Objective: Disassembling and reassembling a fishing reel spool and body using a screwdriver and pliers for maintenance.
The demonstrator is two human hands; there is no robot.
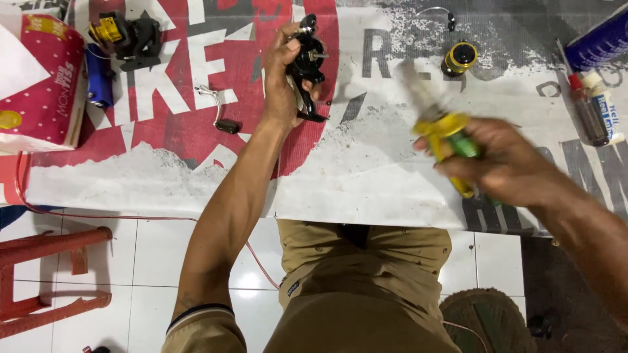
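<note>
My left hand (281, 78) is stretched out over a printed banner (196, 170) and grips a black fishing reel body (307, 62), held upright above the sheet. My right hand (507, 160) is closed on a yellow and green screwdriver (448, 134), whose blurred shaft points up and to the left. The two hands are well apart.
On the banner lie a yellow and black spool (459, 59), a reel handle (219, 111), another black and yellow reel (127, 36), a blue object (98, 78), a thin wire bail (435, 13), a blue spray can (598, 42) and a small bottle (592, 111). A patterned box (39, 85) and red stool (52, 274) sit left.
</note>
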